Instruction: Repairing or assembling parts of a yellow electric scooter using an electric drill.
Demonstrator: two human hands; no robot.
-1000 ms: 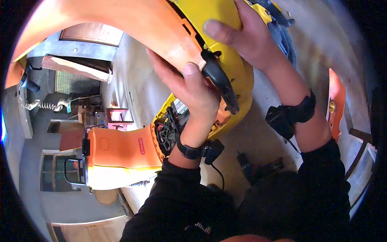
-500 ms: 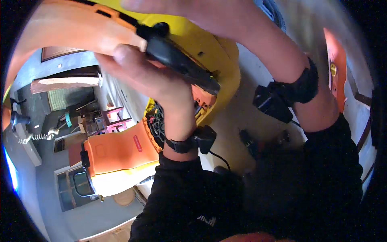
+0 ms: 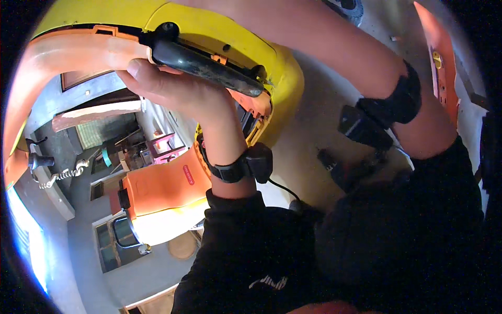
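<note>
A large yellow body shell with an orange curved panel fills the top. Along their seam lies a dark, scuffed bar-like part, its left end at the end of the orange panel. My left hand is closed at that end of the orange panel, under the dark part, thumb tip showing; some fingers are hidden. From the right my forearm stretches over the yellow shell, and my right hand lies beyond the top edge. Black straps with small boxes circle both wrists.
At left below stands an orange-topped piece with a black handle loop. A coiled white cord hangs at far left. A pink frame stands behind. Another orange panel is at the right, and part of a wheel at the top.
The view has shifted, so more of the yellow shell shows at upper left. My right hand has passed out of the top of the picture. My left hand stays at the orange panel's end.
</note>
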